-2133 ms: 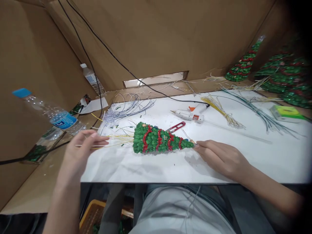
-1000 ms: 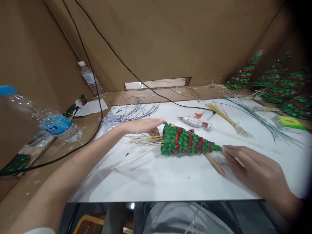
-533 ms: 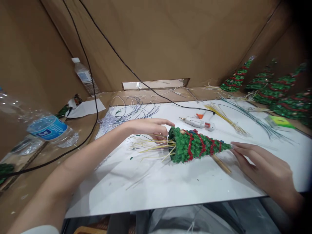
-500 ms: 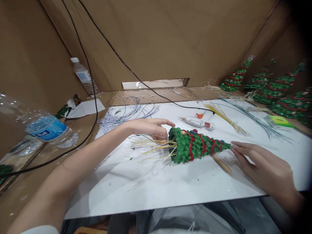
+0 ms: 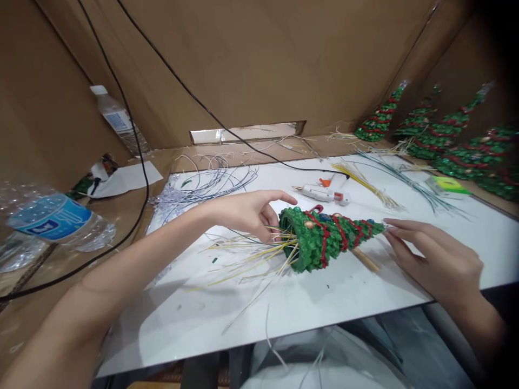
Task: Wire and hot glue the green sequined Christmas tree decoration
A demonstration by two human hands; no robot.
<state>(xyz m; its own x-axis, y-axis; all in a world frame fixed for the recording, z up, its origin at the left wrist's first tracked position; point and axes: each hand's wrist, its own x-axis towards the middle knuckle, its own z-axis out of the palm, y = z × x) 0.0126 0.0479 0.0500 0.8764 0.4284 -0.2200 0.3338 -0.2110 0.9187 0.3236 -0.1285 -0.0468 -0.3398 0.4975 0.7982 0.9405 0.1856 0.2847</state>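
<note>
A small green cone-shaped Christmas tree point(image 5: 324, 237) with red garland bands lies on its side on the white board point(image 5: 251, 313). Yellow and dark wires point(image 5: 247, 256) fan out of its open base. My left hand point(image 5: 247, 213) is at that base, index finger stretched out, thumb and other fingers curled onto the rim. My right hand point(image 5: 433, 259) lies flat with fingers extended, fingertips touching the tree's tip. A wooden stick point(image 5: 365, 259) lies under the tree near the tip.
A white glue gun point(image 5: 322, 193) and red snips lie behind the tree. Bundles of yellow point(image 5: 365, 183) and green wires point(image 5: 409, 181) lie at the right. Finished trees point(image 5: 450, 143) stand at the far right. Water bottles point(image 5: 52, 221) and a black cable sit left, within cardboard walls.
The tree has shifted right across the board and turned its open base toward me. My left hand moved from the loose wire ends to the base rim. The right hand stays at the tip.
</note>
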